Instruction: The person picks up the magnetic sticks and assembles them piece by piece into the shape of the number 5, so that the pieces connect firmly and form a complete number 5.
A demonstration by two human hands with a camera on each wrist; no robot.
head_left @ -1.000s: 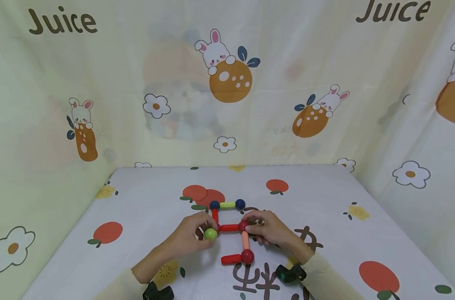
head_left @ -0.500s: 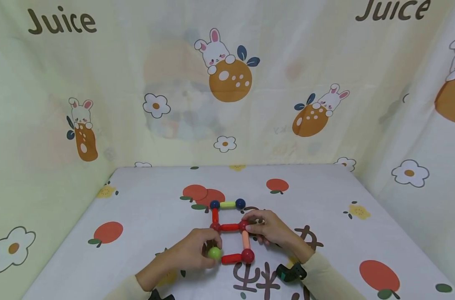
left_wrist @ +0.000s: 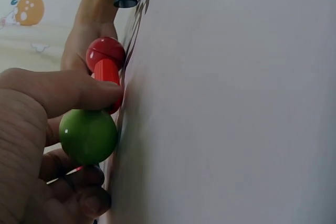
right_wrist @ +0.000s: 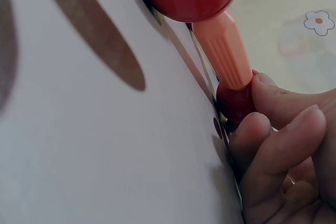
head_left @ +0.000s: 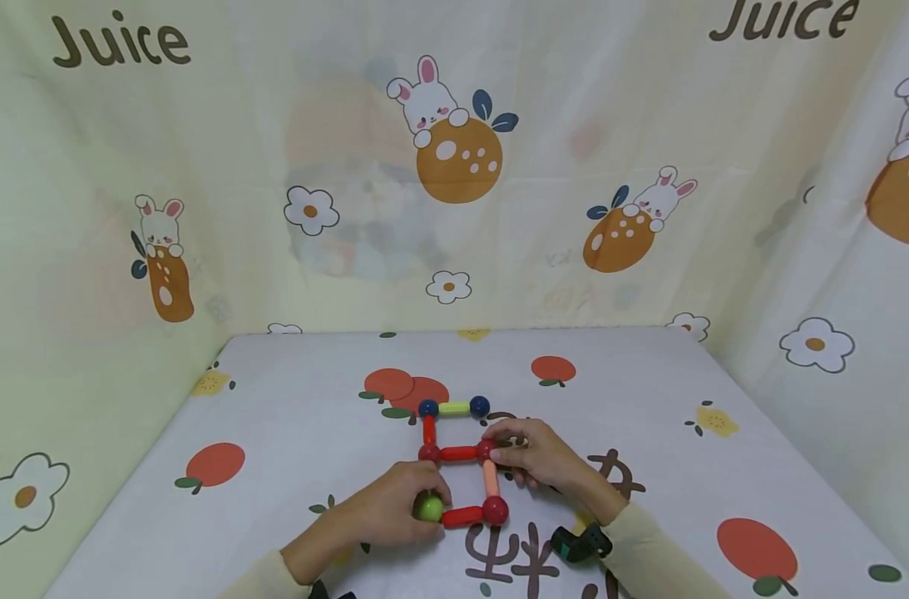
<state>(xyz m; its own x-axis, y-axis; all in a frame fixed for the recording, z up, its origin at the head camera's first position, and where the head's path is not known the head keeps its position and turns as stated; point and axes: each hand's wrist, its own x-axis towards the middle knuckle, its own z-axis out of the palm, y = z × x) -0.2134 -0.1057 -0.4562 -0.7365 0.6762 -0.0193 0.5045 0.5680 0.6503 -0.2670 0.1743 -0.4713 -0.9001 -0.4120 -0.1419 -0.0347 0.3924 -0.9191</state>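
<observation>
My left hand [head_left: 396, 506] grips a green ball [head_left: 429, 507] between thumb and fingers, right at the free end of a red rod [head_left: 462, 517]. That rod runs to a red ball [head_left: 495, 511] at the near right corner. From there an orange rod [head_left: 491, 480] leads back to another red ball [right_wrist: 234, 102], which my right hand [head_left: 531, 454] pinches. A second red rod [head_left: 458, 453] joins it to a red ball [head_left: 428, 452] on the left. In the left wrist view the green ball [left_wrist: 88, 137] sits below my thumb, close to the table surface.
Farther back, the same chain goes on with a red rod [head_left: 429, 430], a blue ball [head_left: 428, 408], a yellow-green rod [head_left: 454, 409] and another blue ball [head_left: 480, 407]. The white tablecloth [head_left: 289, 399] carries printed fruit. A printed curtain [head_left: 334, 133] stands behind the table.
My left hand has brought the green ball from beside the left red ball toward me, to the near red rod's free end. My right hand stays on its red ball.
</observation>
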